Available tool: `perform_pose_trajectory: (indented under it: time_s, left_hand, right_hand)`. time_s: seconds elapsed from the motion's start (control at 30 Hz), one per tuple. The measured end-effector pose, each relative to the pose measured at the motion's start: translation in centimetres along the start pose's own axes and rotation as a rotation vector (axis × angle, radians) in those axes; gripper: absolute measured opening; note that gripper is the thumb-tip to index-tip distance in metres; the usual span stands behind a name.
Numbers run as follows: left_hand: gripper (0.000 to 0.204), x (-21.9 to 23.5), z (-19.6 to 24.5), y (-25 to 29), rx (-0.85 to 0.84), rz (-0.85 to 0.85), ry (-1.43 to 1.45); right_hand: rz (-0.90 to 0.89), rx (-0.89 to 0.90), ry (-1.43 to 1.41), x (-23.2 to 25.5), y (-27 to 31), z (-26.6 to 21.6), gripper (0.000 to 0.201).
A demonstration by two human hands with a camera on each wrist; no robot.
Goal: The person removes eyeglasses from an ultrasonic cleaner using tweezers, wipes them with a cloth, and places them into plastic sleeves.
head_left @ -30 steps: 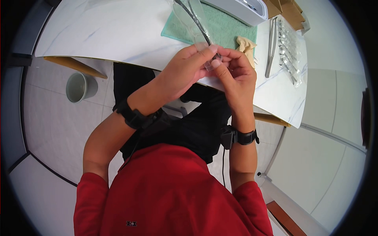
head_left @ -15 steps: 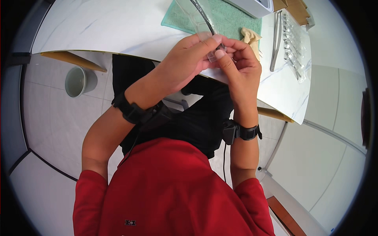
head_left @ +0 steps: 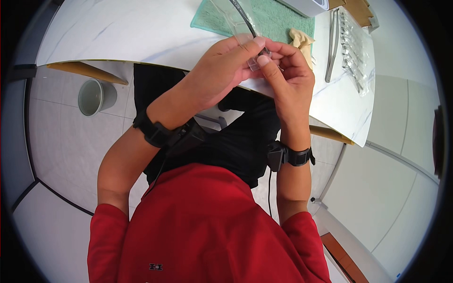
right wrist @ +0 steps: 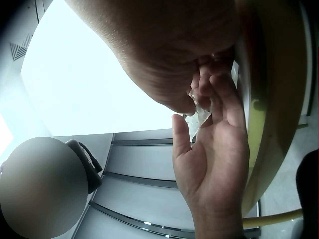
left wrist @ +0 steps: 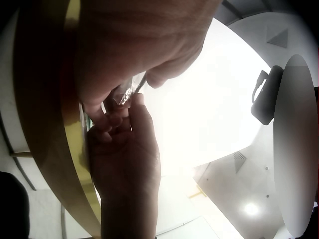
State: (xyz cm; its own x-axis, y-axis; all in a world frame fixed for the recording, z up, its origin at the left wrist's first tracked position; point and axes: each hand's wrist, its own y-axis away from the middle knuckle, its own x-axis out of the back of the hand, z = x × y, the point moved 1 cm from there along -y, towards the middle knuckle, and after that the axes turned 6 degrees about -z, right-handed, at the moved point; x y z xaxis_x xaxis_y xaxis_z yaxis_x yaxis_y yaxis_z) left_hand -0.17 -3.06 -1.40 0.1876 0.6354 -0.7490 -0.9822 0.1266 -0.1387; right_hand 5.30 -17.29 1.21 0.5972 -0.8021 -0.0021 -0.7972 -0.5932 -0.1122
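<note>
Above the near table edge, both hands hold a clear plastic sleeve [head_left: 230,20] with a thin black strip [head_left: 244,18] running along it. My left hand [head_left: 219,68] pinches the sleeve near its lower end, thumb on top. My right hand [head_left: 293,78] grips the same end from the other side, its thumb against the plastic and its fingers curled behind. In the left wrist view a shiny bit of the plastic [left wrist: 122,97] shows between the hands. The right wrist view shows its crumpled clear end [right wrist: 198,117] at the fingertips.
A green towel [head_left: 214,19] lies behind the hands, with a beige cloth [head_left: 302,41] on its right corner. Metal tweezers [head_left: 331,52] and clear packs of small parts [head_left: 354,54] lie to the right. A white box [head_left: 306,5] stands behind; a bin [head_left: 96,96] is on the floor.
In the head view, both hands and the sleeve have shifted slightly up and right, while the table scene also moved. The two-handed grip looks the same.
</note>
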Motion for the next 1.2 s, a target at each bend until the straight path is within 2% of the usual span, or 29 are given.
perform_pose_trajectory:
  time_s: [1.2]
  left_hand:
    - [0.035,0.37,-0.25,0.12,0.004,-0.005,-0.005]
  right_hand:
    - [0.011,0.0,0.008,-0.18,0.02,-0.02,0.031]
